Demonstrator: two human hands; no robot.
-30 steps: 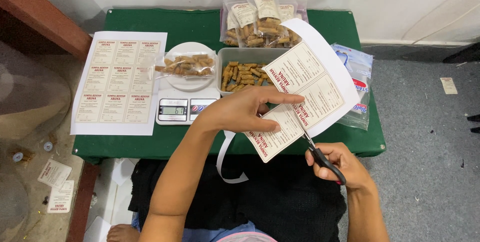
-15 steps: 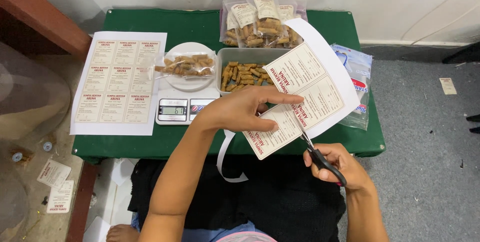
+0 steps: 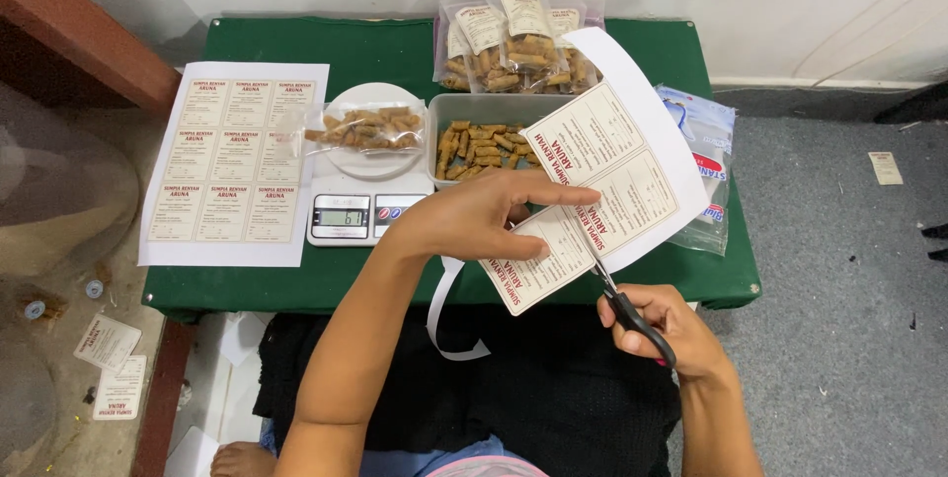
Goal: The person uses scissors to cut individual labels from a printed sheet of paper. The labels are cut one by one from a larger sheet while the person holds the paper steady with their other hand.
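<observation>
My left hand [image 3: 481, 216] pinches a white strip of printed labels [image 3: 602, 176] and holds it up over the front of the green table [image 3: 395, 42]. My right hand [image 3: 664, 327] grips black-handled scissors [image 3: 632, 314], whose blades bite into the strip's lower edge between two labels. A thin curl of cut paper [image 3: 446, 314] hangs down from the strip over my lap.
A full sheet of labels [image 3: 234, 159] lies at the table's left. A digital scale [image 3: 357, 202] carries a white plate with a bag of fried snacks [image 3: 363, 127]. Behind are a grey tray of snacks [image 3: 481, 146], filled bags [image 3: 513, 42] and empty plastic bags [image 3: 703, 136]. Cut labels [image 3: 109, 354] lie on the floor.
The scissors have crept a little further up into the strip; otherwise the hands and the paper have barely moved.
</observation>
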